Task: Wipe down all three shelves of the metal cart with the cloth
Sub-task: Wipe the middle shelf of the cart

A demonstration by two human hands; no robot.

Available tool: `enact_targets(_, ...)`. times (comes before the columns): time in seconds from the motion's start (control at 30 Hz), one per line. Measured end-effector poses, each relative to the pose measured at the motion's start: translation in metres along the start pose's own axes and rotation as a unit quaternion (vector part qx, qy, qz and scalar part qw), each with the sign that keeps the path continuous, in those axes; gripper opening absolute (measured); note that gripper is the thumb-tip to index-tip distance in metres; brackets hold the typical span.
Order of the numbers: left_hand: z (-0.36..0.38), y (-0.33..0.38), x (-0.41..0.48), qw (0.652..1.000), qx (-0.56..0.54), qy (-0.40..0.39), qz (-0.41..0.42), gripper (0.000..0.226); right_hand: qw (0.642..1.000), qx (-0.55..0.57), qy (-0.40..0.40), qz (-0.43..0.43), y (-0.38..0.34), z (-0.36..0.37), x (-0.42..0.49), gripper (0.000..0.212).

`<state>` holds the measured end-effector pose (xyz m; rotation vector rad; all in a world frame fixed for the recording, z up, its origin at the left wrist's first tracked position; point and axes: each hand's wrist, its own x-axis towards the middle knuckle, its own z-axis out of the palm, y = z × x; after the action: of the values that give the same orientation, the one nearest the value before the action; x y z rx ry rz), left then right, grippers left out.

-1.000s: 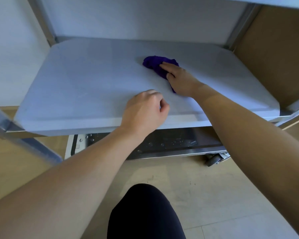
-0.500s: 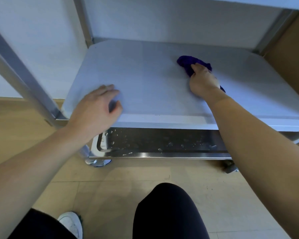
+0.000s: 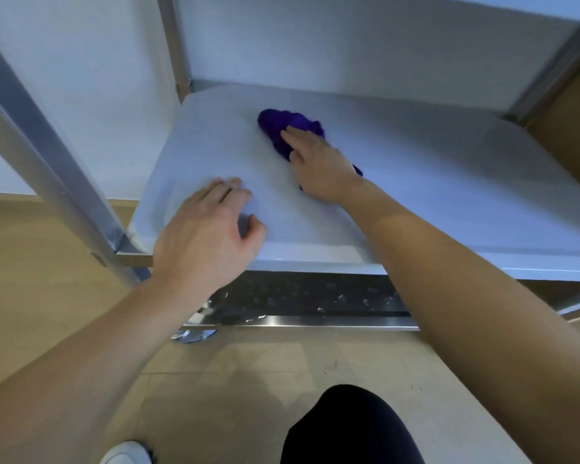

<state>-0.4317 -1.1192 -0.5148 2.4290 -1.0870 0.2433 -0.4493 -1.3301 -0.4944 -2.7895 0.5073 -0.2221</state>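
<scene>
Cloth: purple, bunched into a crumpled wad, lying on the middle shelf of the metal cart, left of the shelf's centre and toward its back edge. A small purple end shows from under the wrist side of the hand.

Right hand: palm down on the cloth, fingers extended flat and pressing it against the shelf surface rather than curled around it.

Left hand: palm down at the front left corner of the same shelf, fingers spread and loosely bent, thumb out to the right; it holds nothing and rests over the front lip.

Middle shelf: pale, smooth metal with rounded corners and a folded-down front edge. Bare surface lies open to the right of the cloth as far as the right rear post, and between the two hands. A narrower strip remains between the cloth and the back edge.

Left front post: angled metal upright, meeting the shelf just beside the left hand. Left rear post stands at the back corner.

Bottom shelf: dark, scattered with water droplets, bright front rim, partly hidden by both forearms. A caster shows below its left corner.

Floor: light wood-tone. A dark-clad knee and a white shoe lie at the lower edge.
</scene>
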Motion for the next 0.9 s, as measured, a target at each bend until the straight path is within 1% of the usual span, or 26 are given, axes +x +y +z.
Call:
enact_targets(0.1, 0.000, 0.000, 0.000, 1.000, -0.001, 0.010, 0.006, 0.047, 1.000, 0.015, 0.004, -0.008, 0.019, -0.005, -0.019, 0.047)
enact_targets(0.2, 0.001, -0.001, 0.002, 1.000, -0.007, 0.001, 0.004, 0.046, 1.000, 0.014, 0.008, 0.021, 0.042, -0.010, -0.017, 0.048)
enact_targets(0.3, 0.001, -0.002, 0.001, 1.000, -0.014, 0.010, 0.003, 0.045, 0.995, 0.002, 0.034, 0.097, 0.084, -0.019, -0.010, 0.047)
enact_targets(0.4, 0.000, -0.004, 0.001, 1.000, -0.014, 0.020, 0.013, 0.046, 0.980, 0.002, 0.056, 0.190, 0.124, -0.037, -0.005, 0.049)
enact_targets(0.43, 0.000, -0.005, 0.001, 0.999, -0.017, 0.024, 0.015, 0.045, 0.976, 0.008, 0.054, 0.210, 0.131, -0.042, -0.002, 0.049)
enact_targets(0.5, 0.000, -0.005, 0.002, 0.999, -0.025, 0.031, 0.015, 0.043, 0.973, 0.013, 0.054, 0.225, 0.134, -0.047, 0.006, 0.049)
enact_targets(0.67, 0.003, -0.001, 0.002, 0.999, -0.004, 0.046, 0.023, 0.039, 0.976, -0.037, 0.039, 0.210, 0.130, -0.048, 0.041, 0.048)
enact_targets(0.77, 0.003, -0.001, 0.003, 0.999, 0.013, 0.045, 0.028, 0.038, 0.976, -0.036, 0.056, 0.207, 0.113, -0.042, 0.067, 0.046)
enact_targets(0.83, 0.003, -0.002, 0.003, 0.999, 0.019, 0.040, 0.030, 0.038, 0.982, -0.033, 0.053, 0.179, 0.090, -0.031, 0.087, 0.046)
enact_targets(0.9, 0.003, -0.003, 0.003, 0.999, 0.017, 0.037, 0.027, 0.037, 0.993, -0.006, 0.019, 0.118, 0.053, -0.015, 0.100, 0.049)
